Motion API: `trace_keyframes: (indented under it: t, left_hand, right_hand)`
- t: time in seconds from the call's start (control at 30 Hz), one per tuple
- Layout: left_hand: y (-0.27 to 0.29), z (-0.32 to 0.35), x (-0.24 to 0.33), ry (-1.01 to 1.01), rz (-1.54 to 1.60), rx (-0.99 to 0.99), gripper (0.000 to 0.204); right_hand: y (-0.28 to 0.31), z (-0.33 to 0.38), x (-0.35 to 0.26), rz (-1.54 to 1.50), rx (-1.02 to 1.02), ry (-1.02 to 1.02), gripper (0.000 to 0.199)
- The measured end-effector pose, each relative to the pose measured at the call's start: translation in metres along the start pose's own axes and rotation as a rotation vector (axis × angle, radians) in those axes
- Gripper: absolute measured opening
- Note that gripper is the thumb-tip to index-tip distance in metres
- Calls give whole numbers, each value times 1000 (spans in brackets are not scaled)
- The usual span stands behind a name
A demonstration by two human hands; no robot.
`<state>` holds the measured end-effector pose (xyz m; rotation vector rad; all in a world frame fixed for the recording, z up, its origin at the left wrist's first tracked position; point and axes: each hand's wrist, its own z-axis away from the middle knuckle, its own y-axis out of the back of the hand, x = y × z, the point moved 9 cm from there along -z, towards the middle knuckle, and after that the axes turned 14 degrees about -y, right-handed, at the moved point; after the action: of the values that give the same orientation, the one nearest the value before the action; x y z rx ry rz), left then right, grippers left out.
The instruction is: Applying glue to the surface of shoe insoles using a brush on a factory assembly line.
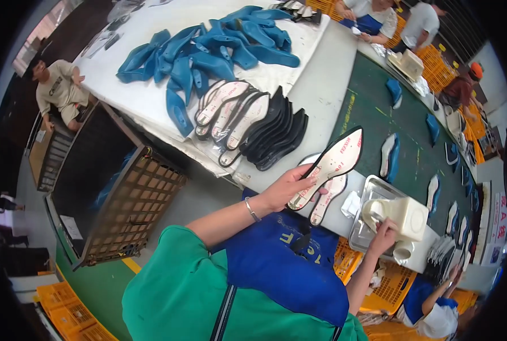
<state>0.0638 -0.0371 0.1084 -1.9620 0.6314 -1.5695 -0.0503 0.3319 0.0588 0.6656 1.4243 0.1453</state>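
Note:
My left hand is closed around a pointed shoe insole, pale on its face with red print and a black rim. A second insole shows just beneath it, against the same fingers. My right hand is at the cream plastic jug, its fingers curled together by the jug's handle. Whatever sits between those fingers is too small to make out. Under the jug lies a shallow metal tray with a crumpled white cloth beside it.
Blue shoe lasts are heaped on the white-covered table, with stacked insoles and black sole pieces nearer me. A green conveyor belt carries lasts on the right. A wooden lattice cart stands left; co-workers and orange crates are around.

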Motion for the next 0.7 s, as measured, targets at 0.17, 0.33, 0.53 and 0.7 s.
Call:
trace_keyframes:
  t: [0.17,0.33,0.53,0.7]
  left_hand:
    - [21,7,2,7,-48,6,45]
    - [18,11,7,-9,-89,44,45]
    - [6,13,-1,50,-175,44,41]
    - [6,21,-11,106,-222,3,40]
  right_hand:
    - [17,0,-27,-262,-60,-21,41]
    - [-39,33,-140,-488,-411,207,20]
    - [-77,112,-247,-255,-720,784,15]
    - [-85,88,-266,-281,-624,925,9]
